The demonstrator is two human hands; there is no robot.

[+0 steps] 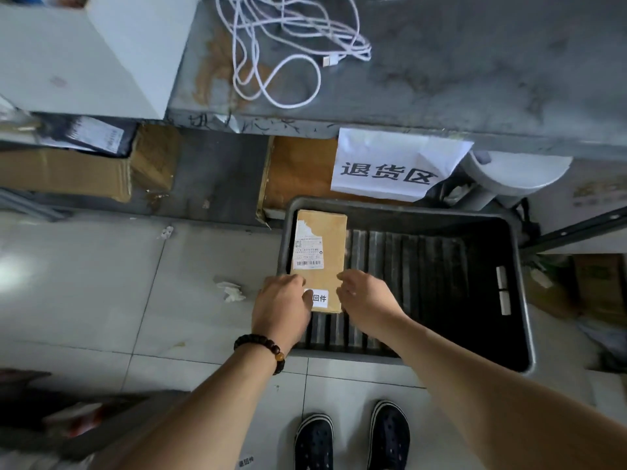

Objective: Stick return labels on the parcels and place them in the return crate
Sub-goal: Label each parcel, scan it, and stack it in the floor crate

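Parcel (320, 252), w/ label (319, 297) on, is gripped at near end by left hand (283, 308) & apparently right hand (364, 296); should be laid flat at crate's (522, 300) left.

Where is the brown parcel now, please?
In the head view the parcel lies in the left end of the dark return crate, with the left hand and right hand at its near end.

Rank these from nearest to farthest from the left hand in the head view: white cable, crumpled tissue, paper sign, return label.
From the left hand:
1. Return label, under its fingertips on the parcel.
2. Crumpled tissue, on the floor to its left.
3. Paper sign, behind the crate.
4. White cable, on the tabletop.
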